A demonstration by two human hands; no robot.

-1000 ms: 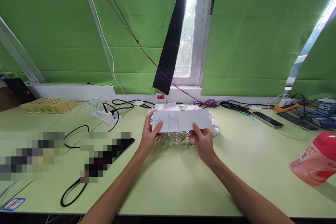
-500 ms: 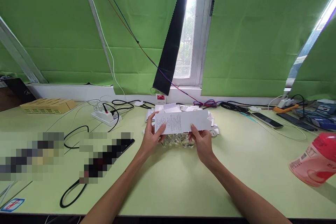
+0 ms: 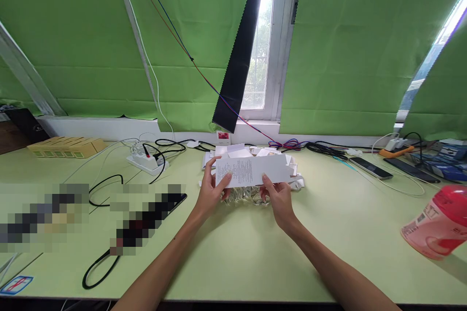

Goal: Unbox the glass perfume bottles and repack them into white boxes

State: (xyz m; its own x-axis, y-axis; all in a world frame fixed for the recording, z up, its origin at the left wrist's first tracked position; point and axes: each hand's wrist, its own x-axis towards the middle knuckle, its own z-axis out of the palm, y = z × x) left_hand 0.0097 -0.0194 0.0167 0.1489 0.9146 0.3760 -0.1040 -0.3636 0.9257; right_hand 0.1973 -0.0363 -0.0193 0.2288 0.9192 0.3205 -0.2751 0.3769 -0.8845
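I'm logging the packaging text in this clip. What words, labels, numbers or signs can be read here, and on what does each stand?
No text here can be read.
Flat white cardboard carton, held by left hand and right hand: block of fine print, too small.
Pink plastic bottle at the right edge: label with barcode, blurred.
Red-and-blue sticker on the pale green table: illegible.

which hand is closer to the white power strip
Left. The left hand grips the left end of the white flat carton, with the white power strip just off to its left. The right hand holds the carton's lower edge, farther from the strip.
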